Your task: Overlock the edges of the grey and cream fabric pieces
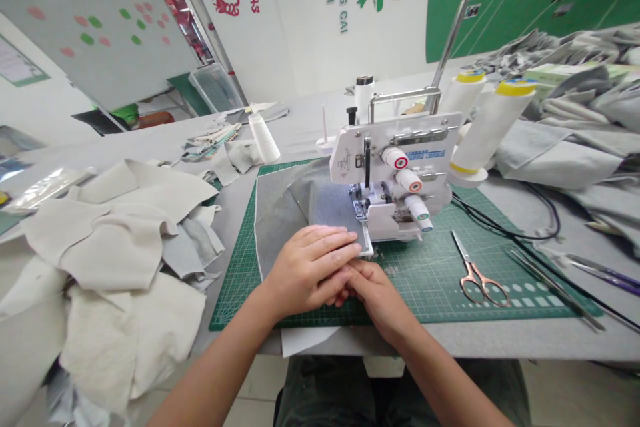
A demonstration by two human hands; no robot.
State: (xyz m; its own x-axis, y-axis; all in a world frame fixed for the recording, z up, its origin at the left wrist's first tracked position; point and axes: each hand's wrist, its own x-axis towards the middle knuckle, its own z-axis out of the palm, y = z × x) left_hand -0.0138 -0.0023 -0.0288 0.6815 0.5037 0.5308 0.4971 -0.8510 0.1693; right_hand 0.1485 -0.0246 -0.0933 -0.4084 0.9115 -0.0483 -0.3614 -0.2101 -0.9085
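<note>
My left hand (307, 267) lies flat with fingers stretched out on a grey fabric piece (290, 210), just in front of the presser foot of a white overlock sewing machine (395, 173). My right hand (373, 290) sits partly under the left one, its fingers tucked at the fabric's near edge, where they are mostly hidden. The fabric runs from the green cutting mat (435, 273) up under the machine's needle area.
Rose-gold scissors (475, 273) and long tweezers (550, 283) lie on the mat to the right. White thread cones (493, 127) stand behind the machine. A heap of cream fabric pieces (110, 260) fills the left; grey fabric (575, 140) piles up at right. A black cable (520, 227) crosses the mat.
</note>
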